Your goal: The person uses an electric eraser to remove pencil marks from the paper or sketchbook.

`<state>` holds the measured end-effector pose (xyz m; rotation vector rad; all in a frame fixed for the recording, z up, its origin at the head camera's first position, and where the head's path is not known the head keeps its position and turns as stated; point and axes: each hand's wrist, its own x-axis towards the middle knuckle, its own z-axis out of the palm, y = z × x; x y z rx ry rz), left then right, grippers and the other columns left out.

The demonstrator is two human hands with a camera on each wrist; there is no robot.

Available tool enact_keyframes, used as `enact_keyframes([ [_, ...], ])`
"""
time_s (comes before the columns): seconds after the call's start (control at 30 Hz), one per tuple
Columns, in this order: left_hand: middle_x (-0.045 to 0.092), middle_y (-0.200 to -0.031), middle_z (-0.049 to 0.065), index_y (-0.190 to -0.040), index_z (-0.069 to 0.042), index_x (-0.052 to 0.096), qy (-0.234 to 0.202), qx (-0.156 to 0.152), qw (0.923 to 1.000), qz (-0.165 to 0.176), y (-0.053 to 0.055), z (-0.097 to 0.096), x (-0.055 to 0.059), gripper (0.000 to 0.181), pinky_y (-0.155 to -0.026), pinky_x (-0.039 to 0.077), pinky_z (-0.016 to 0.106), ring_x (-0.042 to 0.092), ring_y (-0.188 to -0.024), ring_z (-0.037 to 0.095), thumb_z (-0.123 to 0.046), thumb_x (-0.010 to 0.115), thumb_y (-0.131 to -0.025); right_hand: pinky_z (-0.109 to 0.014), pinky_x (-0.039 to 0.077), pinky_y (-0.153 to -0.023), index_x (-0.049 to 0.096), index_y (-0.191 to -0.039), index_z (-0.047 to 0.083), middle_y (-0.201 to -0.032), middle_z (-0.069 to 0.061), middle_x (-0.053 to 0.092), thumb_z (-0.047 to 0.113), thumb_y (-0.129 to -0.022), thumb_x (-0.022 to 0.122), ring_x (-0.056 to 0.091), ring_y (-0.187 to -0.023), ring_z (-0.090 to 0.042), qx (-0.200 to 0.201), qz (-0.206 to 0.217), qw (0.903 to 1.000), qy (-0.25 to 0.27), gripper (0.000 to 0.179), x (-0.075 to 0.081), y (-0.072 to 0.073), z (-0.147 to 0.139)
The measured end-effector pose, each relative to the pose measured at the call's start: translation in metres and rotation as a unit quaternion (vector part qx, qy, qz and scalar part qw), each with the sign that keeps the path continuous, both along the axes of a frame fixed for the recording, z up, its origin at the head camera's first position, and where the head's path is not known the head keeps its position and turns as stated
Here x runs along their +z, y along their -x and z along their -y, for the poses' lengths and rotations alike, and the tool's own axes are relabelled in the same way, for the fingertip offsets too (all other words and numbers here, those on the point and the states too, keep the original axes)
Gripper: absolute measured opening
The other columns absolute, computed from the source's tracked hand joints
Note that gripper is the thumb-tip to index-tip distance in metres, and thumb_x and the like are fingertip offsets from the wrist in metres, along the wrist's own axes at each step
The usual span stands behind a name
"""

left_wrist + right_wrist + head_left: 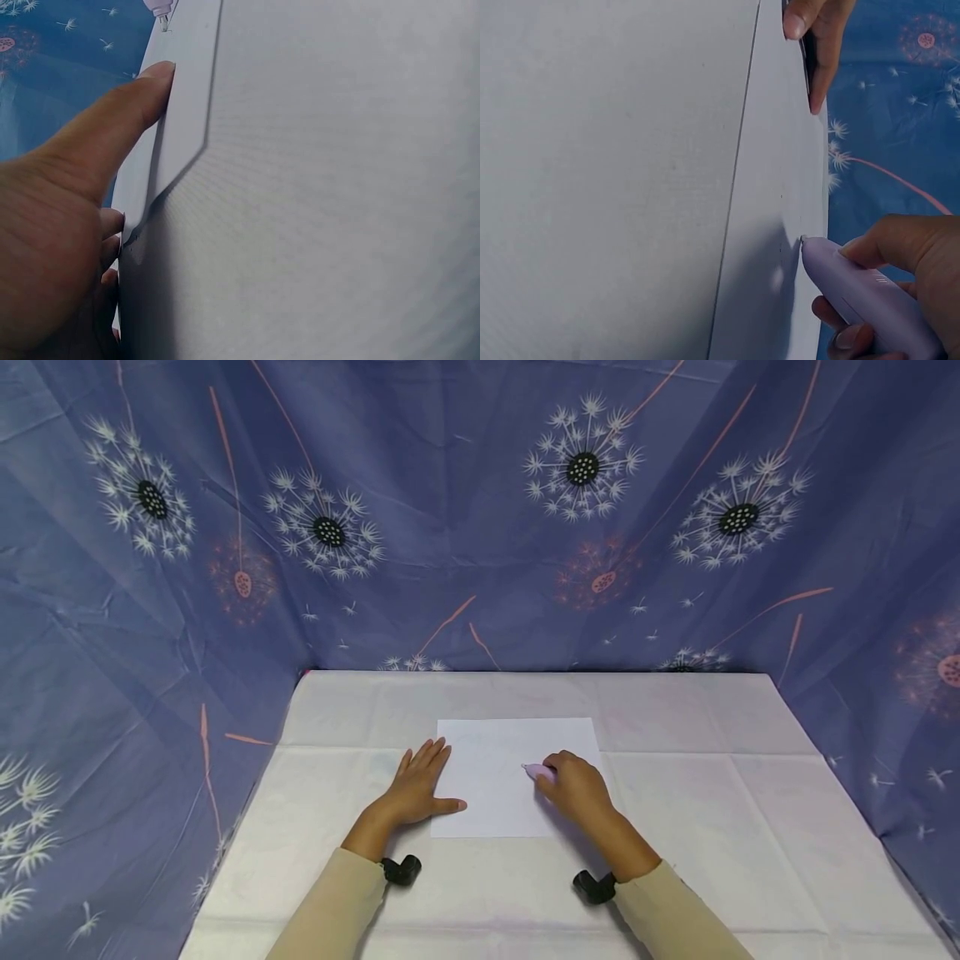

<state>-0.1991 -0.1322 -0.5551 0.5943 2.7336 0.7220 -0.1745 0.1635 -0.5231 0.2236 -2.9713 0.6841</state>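
Bracing the left side of a plain white rectangular sheet of paper (pixel 487 814), the left hand (pixel 420 795) on my feed lies flat with fingers straight and thumb spread well apart from them, gripping nothing. I take that placement as a way to keep thin paper from sliding while giving the other side room to work. I see the right hand (pixel 577 787) clamped round a lavender, rounded, plastic-looking pen-shaped tool (pixel 870 300), thumb on top and fingers curled beneath, probably for steady aim. Its small metallic tip (pixel 165 23) points down near the middle of the sheet; I cannot tell for certain whether it touches. The paper rests on a white cloth-covered counter (pixel 690 835), squarely before the person, likely so both arms reach it equally, with a blue fabric backdrop (pixel 457 518) printed with white and coral dandelions behind. I can read no brand or label: the short pale strokes on the tool's barrel, seen from the right wrist, form no letters for me, and I make out no legible writing on the paper.
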Motion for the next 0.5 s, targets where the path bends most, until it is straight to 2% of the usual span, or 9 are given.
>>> enact_keyframes([
  [0.2,0.015,-0.171,0.009,-0.161,-0.008,0.024,0.002,0.004,1.0,-0.002,-0.0002,0.0003,0.0009,0.106,-0.128,0.001,0.057,0.007,-0.16,0.029,-0.058,0.075,-0.084,-0.036,0.051,-0.067,0.076,-0.101,0.006,-0.092,-0.007,0.071,0.022,-0.086,0.076,0.059,-0.072,-0.017,0.023,0.016,0.9996,-0.002,0.021,-0.0021,-0.001,0.0026],
  [0.43,0.015,-0.171,0.009,-0.161,-0.008,0.024,0.002,0.001,1.0,-0.003,-0.0008,-0.0002,0.0018,0.105,-0.128,0.001,0.057,0.008,-0.16,0.03,-0.058,0.075,-0.084,-0.04,0.053,-0.067,0.075,-0.101,0.005,-0.096,-0.011,0.072,0.02,-0.086,0.077,0.062,-0.074,-0.021,0.0,0.004,1.0,-0.006,0.022,-0.0017,-0.001,0.0024],
  [0.5,0.015,-0.171,0.009,-0.161,-0.008,0.024,0.003,0.0,1.0,-0.002,-0.0011,-0.0003,0.0028,0.105,-0.128,0.001,0.057,0.007,-0.16,0.03,-0.058,0.075,-0.084,-0.039,0.053,-0.067,0.075,-0.101,0.005,-0.095,-0.01,0.072,0.02,-0.086,0.076,0.062,-0.073,-0.02,0.005,0.004,1.0,-0.007,0.021,-0.0021,-0.0015,0.0036],
])
